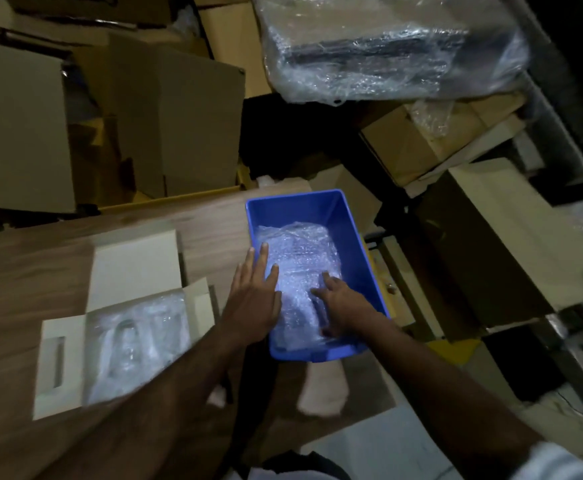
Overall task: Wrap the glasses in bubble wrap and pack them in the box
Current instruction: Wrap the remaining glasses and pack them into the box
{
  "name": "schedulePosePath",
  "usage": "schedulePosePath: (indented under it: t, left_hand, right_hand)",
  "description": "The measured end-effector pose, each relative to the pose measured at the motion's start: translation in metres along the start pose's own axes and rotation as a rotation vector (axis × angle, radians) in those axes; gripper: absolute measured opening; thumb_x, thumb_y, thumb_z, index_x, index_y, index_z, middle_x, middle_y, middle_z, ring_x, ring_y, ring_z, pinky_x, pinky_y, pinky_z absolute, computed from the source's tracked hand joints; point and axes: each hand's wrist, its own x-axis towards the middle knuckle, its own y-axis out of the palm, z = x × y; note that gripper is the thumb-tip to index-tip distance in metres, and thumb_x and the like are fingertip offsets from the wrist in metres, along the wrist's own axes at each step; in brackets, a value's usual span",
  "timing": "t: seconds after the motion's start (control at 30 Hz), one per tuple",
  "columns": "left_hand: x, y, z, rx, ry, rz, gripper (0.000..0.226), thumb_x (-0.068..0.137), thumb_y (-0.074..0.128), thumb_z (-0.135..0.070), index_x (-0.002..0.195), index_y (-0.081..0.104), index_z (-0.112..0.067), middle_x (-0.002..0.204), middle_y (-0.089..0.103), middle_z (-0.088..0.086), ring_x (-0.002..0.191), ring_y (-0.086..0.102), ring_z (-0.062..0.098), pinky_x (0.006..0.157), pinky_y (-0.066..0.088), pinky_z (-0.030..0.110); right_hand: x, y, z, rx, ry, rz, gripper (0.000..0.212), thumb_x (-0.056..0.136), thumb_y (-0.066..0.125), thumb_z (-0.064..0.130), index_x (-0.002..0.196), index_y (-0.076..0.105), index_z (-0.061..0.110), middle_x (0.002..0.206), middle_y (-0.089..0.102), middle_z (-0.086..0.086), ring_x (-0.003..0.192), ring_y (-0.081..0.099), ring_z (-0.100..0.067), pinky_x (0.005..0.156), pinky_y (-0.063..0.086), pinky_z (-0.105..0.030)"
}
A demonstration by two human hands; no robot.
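Your bubble wrap (300,268) lies bunched inside the blue bin (352,237), a crinkled, translucent sheet that fills most of the bin floor and catches a pale glare. Whether a glass sits under it, can't tell; the frame is blurred.

Your left hand (253,299) crosses the bin's left wall, fingers straight and spread, lying flat on the wrap, gripping nothing. Your right hand (340,306) is inside the bin at its near right corner, fingers loosely bent, pressing on the wrap; can't tell if it pinches the sheet.

The bin is smooth rectangular plastic with a rolled rim, standing on a wood-grain bench (23,271) at its right edge.

Left of the bin, an open white cardboard box (61,362) lies flat, flaps spread, one flap with a slot cutout. Inside it are glasses (134,344) wrapped in clear film, shapes smeared by blur.

No readable writing or labels anywhere.

Beyond the bin, plain brown cartons (179,116) are stacked, matte and creased. Above and right of the bin sits a dark bulky item in shiny stretch film (387,43).
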Motion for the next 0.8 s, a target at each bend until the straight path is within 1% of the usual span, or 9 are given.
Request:
schedulePosePath:
  t: [0.1,0.17,0.23,0.3,0.4,0.5,0.57,0.67,0.8]
  left_hand:
    - [0.001,0.008,0.002,-0.026,-0.018,-0.005,0.067,0.087,0.029,-0.033,0.148,0.047,-0.011,0.168,0.006,0.016,0.154,0.005,0.039,0.122,0.02,0.055]
    - [0.001,0.01,0.003,-0.028,-0.011,-0.026,0.062,0.09,0.035,-0.026,0.15,0.044,-0.012,0.168,0.003,0.016,0.154,-0.003,0.036,0.124,0.014,0.054]
    - [0.002,0.008,0.002,-0.057,-0.021,-0.018,0.062,0.092,0.04,-0.022,0.154,0.039,-0.013,0.168,-0.003,0.014,0.152,-0.012,0.032,0.122,0.0,0.046]
    - [0.002,0.005,0.0,-0.071,-0.028,-0.023,0.062,0.093,0.041,-0.022,0.154,0.037,-0.014,0.168,-0.006,0.013,0.152,-0.015,0.03,0.12,-0.004,0.042]
    - [0.002,0.003,-0.002,-0.088,-0.04,-0.001,0.062,0.094,0.049,-0.014,0.155,0.037,-0.016,0.167,-0.01,0.012,0.152,-0.018,0.029,0.12,-0.008,0.038]
    - [0.003,0.003,-0.003,-0.098,-0.05,0.007,0.065,0.093,0.055,-0.009,0.155,0.037,-0.018,0.167,-0.014,0.009,0.151,-0.022,0.027,0.119,-0.009,0.036]
    - [0.003,0.003,-0.004,-0.1,-0.055,0.008,0.065,0.094,0.054,-0.008,0.156,0.036,-0.02,0.167,-0.016,0.007,0.15,-0.026,0.026,0.119,-0.01,0.036]
    - [0.003,0.002,-0.004,-0.087,-0.056,0.016,0.066,0.095,0.054,-0.009,0.157,0.034,-0.021,0.166,-0.02,0.005,0.149,-0.029,0.024,0.119,-0.013,0.034]
    - [0.003,0.002,-0.004,-0.094,-0.065,0.024,0.069,0.095,0.055,-0.009,0.158,0.03,-0.021,0.165,-0.022,0.004,0.149,-0.029,0.024,0.121,-0.01,0.036]
  right_hand:
    - [0.02,0.007,-0.003,-0.095,-0.073,-0.038,0.042,0.092,0.064,0.018,0.134,0.057,0.016,0.151,0.037,-0.017,0.129,0.05,-0.037,0.095,0.052,-0.044]
    - [0.028,0.011,-0.003,-0.125,-0.123,-0.071,0.025,0.097,0.052,0.01,0.12,0.062,0.01,0.135,0.048,-0.014,0.115,0.056,-0.037,0.082,0.052,-0.045]
    - [0.032,0.018,-0.005,-0.11,-0.155,-0.106,0.022,0.098,0.05,0.01,0.114,0.064,0.008,0.13,0.05,-0.015,0.111,0.057,-0.039,0.079,0.053,-0.046]
    - [0.032,0.024,-0.011,-0.029,-0.189,-0.138,0.018,0.095,0.056,0.017,0.11,0.065,0.011,0.134,0.048,-0.016,0.116,0.055,-0.039,0.08,0.054,-0.046]
    - [0.029,0.027,-0.017,0.222,-0.29,-0.124,0.029,0.084,0.071,0.035,0.111,0.07,0.022,0.152,0.039,-0.02,0.138,0.044,-0.036,0.099,0.051,-0.045]
    - [0.029,0.03,-0.015,0.235,-0.381,-0.013,0.044,0.077,0.081,0.046,0.115,0.074,0.025,0.158,0.033,-0.025,0.147,0.033,-0.034,0.113,0.04,-0.038]
    - [0.031,0.03,-0.012,0.21,-0.365,0.048,0.037,0.073,0.085,0.044,0.104,0.076,0.026,0.162,0.027,-0.02,0.147,0.033,-0.035,0.114,0.04,-0.039]
    - [0.032,0.031,-0.01,0.212,-0.36,0.04,0.02,0.075,0.084,0.026,0.092,0.076,0.02,0.16,0.03,-0.02,0.144,0.036,-0.035,0.109,0.044,-0.04]
    - [0.023,0.025,-0.014,0.299,-0.345,-0.07,0.015,0.081,0.073,0.025,0.094,0.071,0.018,0.151,0.041,-0.023,0.14,0.043,-0.035,0.1,0.05,-0.039]
